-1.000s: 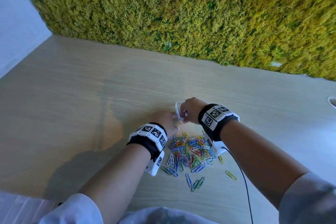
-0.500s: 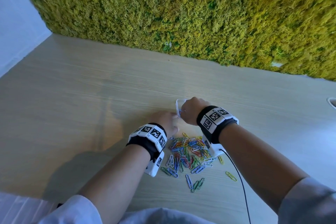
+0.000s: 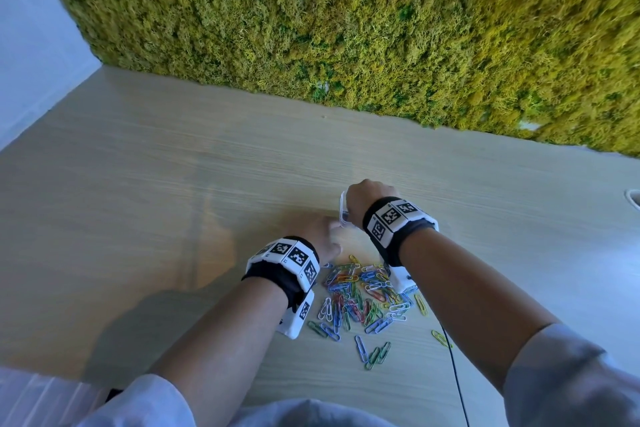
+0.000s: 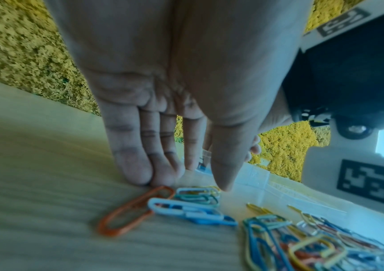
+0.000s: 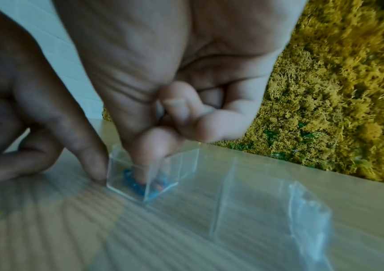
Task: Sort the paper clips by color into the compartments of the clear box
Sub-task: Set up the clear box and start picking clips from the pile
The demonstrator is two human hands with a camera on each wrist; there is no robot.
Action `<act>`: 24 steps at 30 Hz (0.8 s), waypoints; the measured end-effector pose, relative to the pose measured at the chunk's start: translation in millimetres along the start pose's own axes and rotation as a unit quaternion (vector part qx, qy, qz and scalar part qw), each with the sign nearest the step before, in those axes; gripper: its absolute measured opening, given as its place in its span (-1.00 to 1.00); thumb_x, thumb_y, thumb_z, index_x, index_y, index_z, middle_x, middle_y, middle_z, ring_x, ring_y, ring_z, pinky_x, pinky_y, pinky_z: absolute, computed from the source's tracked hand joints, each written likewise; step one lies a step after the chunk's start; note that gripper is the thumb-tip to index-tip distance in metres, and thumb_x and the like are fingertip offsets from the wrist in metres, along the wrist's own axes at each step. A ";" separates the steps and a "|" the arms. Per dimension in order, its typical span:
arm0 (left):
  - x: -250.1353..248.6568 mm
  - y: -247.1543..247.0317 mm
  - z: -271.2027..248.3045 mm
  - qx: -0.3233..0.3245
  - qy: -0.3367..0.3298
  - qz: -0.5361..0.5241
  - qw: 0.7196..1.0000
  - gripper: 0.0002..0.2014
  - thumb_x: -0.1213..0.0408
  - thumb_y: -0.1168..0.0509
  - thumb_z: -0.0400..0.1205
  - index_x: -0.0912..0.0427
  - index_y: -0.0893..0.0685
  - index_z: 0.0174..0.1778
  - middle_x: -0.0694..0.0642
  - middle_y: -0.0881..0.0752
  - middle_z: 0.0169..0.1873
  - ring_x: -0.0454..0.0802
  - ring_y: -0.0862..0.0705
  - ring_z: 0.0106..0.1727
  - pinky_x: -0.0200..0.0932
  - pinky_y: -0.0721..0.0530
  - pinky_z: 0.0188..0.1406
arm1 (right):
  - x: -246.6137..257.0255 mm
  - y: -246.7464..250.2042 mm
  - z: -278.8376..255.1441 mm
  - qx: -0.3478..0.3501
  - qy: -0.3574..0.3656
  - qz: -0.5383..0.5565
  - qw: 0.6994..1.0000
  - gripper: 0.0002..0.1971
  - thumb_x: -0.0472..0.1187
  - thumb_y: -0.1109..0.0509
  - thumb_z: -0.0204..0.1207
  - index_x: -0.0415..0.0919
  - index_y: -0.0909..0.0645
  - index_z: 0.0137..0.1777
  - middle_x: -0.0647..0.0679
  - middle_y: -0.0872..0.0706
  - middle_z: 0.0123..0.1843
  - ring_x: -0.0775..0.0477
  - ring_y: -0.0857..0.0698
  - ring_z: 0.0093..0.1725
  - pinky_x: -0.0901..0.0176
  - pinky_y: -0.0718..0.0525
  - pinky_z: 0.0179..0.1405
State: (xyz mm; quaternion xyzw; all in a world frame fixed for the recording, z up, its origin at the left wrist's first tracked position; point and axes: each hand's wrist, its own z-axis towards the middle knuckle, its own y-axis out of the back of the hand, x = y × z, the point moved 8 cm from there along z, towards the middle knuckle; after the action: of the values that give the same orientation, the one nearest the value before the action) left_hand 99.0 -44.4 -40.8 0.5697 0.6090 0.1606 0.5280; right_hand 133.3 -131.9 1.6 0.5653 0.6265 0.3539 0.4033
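Observation:
A heap of paper clips (image 3: 363, 295) in several colours lies on the wooden table between my wrists. The clear box (image 5: 232, 183) sits just beyond it, mostly hidden under my right hand (image 3: 367, 199) in the head view. In the right wrist view my right hand (image 5: 144, 174) reaches thumb and finger down into the box's left end compartment, pinching a blue paper clip (image 5: 128, 176); its other fingers are curled. My left hand (image 3: 323, 232) rests straight fingers (image 4: 140, 165) on the table against the box's corner, beside an orange clip (image 4: 135, 210).
A moss wall (image 3: 346, 28) rises along the table's far edge. A few stray clips (image 3: 377, 354) lie nearer to me, and a thin black cable (image 3: 453, 367) runs from my right wrist. A white round object (image 3: 633, 198) shows at the right edge.
My right hand has shifted slightly away from me and lowered its fingertips into the box compartment. My left hand has stayed by the box's corner.

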 end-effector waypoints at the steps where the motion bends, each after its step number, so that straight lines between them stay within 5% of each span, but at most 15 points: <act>1: 0.3 -0.1 -0.1 0.000 0.001 -0.002 1.000 -0.49 0.10 -0.28 0.61 -0.16 -0.42 0.52 0.10 -0.77 0.01 -0.06 -0.65 -0.26 -0.25 -0.59 -0.13 | 0.5 0.4 0.0 -0.003 0.012 -0.004 1.000 -0.81 -0.11 -0.38 0.49 -0.07 -0.51 -0.32 0.01 -0.53 -0.36 -0.13 -0.61 -0.24 0.16 -0.53 -0.28; 4: -0.3 0.1 -0.5 0.001 0.002 -0.012 1.000 -0.48 0.11 -0.28 0.62 -0.13 -0.40 0.53 0.12 -0.75 0.16 -0.04 -0.69 -0.15 -0.26 -0.58 -0.06 | -2.1 -0.7 -0.6 -0.002 0.035 -0.005 0.999 -0.67 -0.06 -0.34 0.52 -0.05 -0.46 -0.48 0.03 -0.52 -0.37 -0.12 -0.59 -0.26 0.17 -0.50 -0.28; 7: -1.1 0.5 -0.8 0.006 0.002 -0.013 1.000 -0.49 0.12 -0.27 0.63 -0.15 -0.39 0.53 0.02 -0.75 -0.14 -0.09 -0.67 -0.26 -0.27 -0.57 -0.11 | -6.1 -3.4 -1.1 0.001 0.034 0.013 0.999 -0.60 -0.06 -0.32 0.54 -0.04 -0.40 -0.54 0.05 -0.46 -0.42 -0.12 -0.55 -0.28 0.17 -0.50 -0.28; 9: -1.7 -0.8 0.1 0.012 -0.001 -0.007 1.000 -0.49 0.12 -0.27 0.63 -0.16 -0.40 0.53 0.05 -0.75 -0.10 -0.02 -0.71 -0.13 -0.21 -0.62 -0.02 | -6.3 -5.7 -1.0 -0.003 0.041 0.013 0.999 -0.68 -0.07 -0.28 0.55 -0.09 -0.53 -0.43 0.00 -0.56 -0.34 -0.15 -0.59 -0.23 0.15 -0.54 -0.26; 12: -0.7 -4.3 2.4 0.020 -0.001 -0.018 1.000 -0.48 0.14 -0.26 0.63 -0.09 -0.39 0.55 0.12 -0.71 0.16 0.07 -0.69 0.13 -0.11 -0.62 0.20 | -9.7 -7.7 0.9 -0.012 0.043 0.012 0.999 -0.74 -0.09 -0.22 0.58 -0.13 -0.74 -0.01 -0.08 -0.74 -0.01 -0.17 -0.71 -0.07 0.14 -0.62 -0.22; 15: 3.3 -5.1 3.1 0.013 0.015 -0.043 0.999 -0.49 0.12 -0.29 0.62 -0.05 -0.42 0.53 0.09 -0.66 0.26 0.04 -0.66 0.18 -0.14 -0.58 0.20 | -18.9 -3.8 1.2 -0.030 0.038 0.047 0.998 -0.70 -0.10 -0.18 0.57 -0.10 -0.75 0.02 -0.09 -0.76 0.04 -0.19 -0.72 0.01 0.13 -0.66 -0.17; 20: -3.8 28.5 5.5 -0.132 0.012 -0.103 0.986 -0.69 0.13 -0.33 0.59 0.10 -0.66 0.24 0.08 -0.75 0.00 0.04 -0.69 -0.08 -0.22 -0.58 -0.11 | -42.3 -7.1 2.3 -0.018 0.025 0.244 0.969 -0.71 -0.18 -0.25 0.56 -0.35 -0.75 -0.10 -0.25 -0.82 -0.12 -0.17 -0.76 -0.24 0.02 -0.79 -0.11; 24: -25.0 47.5 14.6 -0.185 -0.037 -0.135 0.973 -0.78 0.20 -0.33 0.60 0.10 -0.72 0.14 0.07 -0.73 -0.14 0.06 -0.68 -0.10 -0.19 -0.59 -0.09 | -52.9 -14.6 1.6 -0.006 0.004 0.362 0.932 -0.84 -0.29 -0.34 0.50 -0.22 -0.74 -0.23 -0.21 -0.80 -0.23 -0.19 -0.82 -0.25 0.01 -0.83 -0.19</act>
State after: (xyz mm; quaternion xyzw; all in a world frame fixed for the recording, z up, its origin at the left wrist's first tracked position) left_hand 130.8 -57.6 2.9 0.3801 0.6199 0.1762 0.6634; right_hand 130.5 -186.1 -6.7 0.7501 0.3783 0.4819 0.2490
